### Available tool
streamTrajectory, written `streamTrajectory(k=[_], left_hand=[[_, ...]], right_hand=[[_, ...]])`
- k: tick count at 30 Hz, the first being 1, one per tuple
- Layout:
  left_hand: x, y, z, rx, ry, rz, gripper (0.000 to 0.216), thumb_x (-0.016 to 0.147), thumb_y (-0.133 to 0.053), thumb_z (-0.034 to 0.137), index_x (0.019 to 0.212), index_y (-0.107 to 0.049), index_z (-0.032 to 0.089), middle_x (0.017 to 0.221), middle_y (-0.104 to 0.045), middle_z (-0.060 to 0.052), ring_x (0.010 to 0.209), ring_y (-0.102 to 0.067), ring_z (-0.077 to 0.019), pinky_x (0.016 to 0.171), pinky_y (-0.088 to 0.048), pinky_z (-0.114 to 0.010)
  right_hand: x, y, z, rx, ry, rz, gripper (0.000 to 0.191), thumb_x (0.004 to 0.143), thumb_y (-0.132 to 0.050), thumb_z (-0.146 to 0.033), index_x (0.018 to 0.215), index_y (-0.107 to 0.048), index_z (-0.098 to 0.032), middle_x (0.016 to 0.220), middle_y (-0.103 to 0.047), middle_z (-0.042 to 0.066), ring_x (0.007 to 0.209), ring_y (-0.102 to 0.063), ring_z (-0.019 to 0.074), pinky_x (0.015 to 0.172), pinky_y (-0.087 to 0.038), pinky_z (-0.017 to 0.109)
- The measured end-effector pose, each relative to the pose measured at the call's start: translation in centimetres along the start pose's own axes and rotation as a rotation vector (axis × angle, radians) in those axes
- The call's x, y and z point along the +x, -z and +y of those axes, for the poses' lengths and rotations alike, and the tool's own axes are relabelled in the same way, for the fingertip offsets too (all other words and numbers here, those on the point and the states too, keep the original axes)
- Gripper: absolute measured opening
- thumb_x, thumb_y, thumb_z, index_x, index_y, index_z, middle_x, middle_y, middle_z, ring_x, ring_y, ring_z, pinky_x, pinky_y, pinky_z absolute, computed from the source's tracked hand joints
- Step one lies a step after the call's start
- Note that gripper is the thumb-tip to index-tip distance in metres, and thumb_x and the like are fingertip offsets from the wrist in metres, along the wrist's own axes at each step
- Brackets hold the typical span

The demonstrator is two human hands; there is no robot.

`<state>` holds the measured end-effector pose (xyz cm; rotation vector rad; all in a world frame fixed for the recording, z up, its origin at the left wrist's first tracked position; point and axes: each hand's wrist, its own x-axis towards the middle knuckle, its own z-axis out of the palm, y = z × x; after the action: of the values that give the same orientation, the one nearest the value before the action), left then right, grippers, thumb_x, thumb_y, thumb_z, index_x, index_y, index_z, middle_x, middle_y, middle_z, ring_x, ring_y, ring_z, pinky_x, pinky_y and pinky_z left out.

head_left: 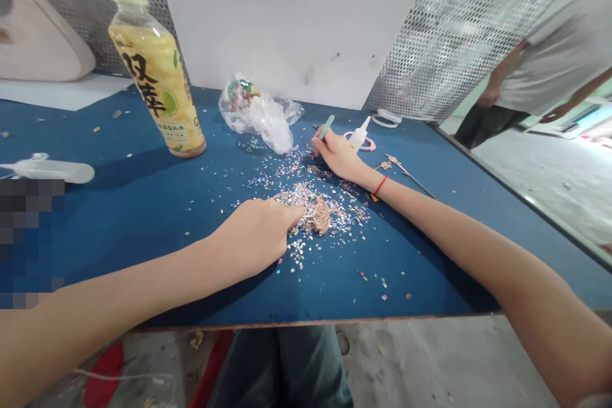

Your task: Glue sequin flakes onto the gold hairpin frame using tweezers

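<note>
"What's at your left?"

"A white plastic squeeze bottle (62, 171) lying on the blue tabletop (143, 210), then a yellow plastic drink bottle (160, 80) standing farther back."

"And your left hand?"

"My left hand (255, 233) is near the middle, fingers closed on the thin stem of a gold-coloured, textured metal ornament (322, 217). The ornament's head sits at my fingertips, over scattered shiny, multicoloured flakes (310, 193). On the far side is a crumpled clear plastic bag (272, 121)."

"Your right?"

"My right hand (338, 154), farther back, is curled in a pinch around a slim pale green tool (327, 127); its tip is hidden. Just beyond is a white nozzle bottle (359, 135), near a pink ring-shaped object (371, 144). Rightmost on the table lie 2 thin gold-coloured metal pins (393, 159)."
</note>
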<state>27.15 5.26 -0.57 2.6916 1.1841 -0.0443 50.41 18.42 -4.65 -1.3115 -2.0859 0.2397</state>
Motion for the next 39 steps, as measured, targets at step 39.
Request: streamTrajectory(k=[39], left_hand=[[-0.08, -0.05, -0.01, 0.014, -0.039, 0.028, 0.024, 0.072, -0.042, 0.003, 0.08, -0.057, 0.02, 0.061, -0.057, -0.001, 0.055, -0.049, -0.0161, 0.051, -0.019, -0.03]], right_hand=[[0.7, -0.23, -0.03, 0.063, 0.101, -0.154, 0.012, 0.099, -0.036, -0.029, 0.089, -0.041, -0.023, 0.075, -0.054, 0.001, 0.072, -0.054, 0.0166, 0.076, -0.043, 0.035]])
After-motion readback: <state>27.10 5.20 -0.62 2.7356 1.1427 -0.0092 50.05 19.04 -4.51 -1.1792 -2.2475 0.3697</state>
